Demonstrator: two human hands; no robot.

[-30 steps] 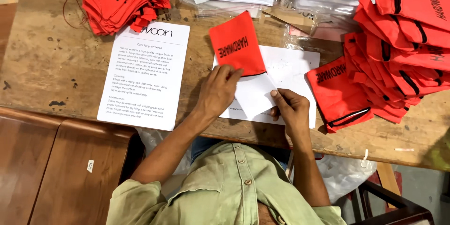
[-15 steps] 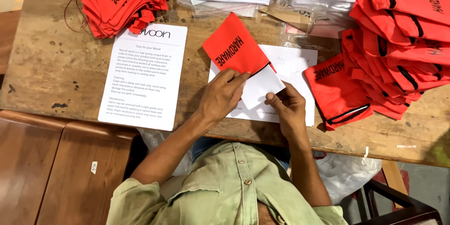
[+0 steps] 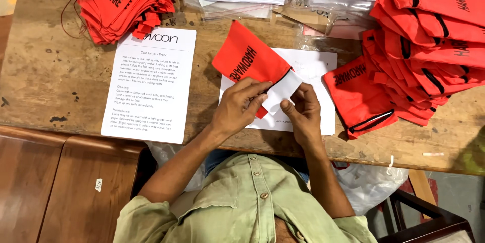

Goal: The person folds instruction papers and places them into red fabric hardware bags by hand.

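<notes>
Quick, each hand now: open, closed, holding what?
Left hand: closed on the red pouch at its mouth.
Right hand: pinching the folded white paper.

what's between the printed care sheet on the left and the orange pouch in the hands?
Head view: only bare wooden table between the care sheet and the orange pouch. The left hand reaches in just below that gap.

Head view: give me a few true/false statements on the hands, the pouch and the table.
1. Both hands, left hand and right hand, are on the orange pouch and folded white paper. True.
2. The pouch lies flat, untouched. False: it is held at its mouth.
3. A printed white sheet lies left of the hands. True.
4. Orange pouches are stacked only at the right. False: a pile sits upper left too.
</notes>
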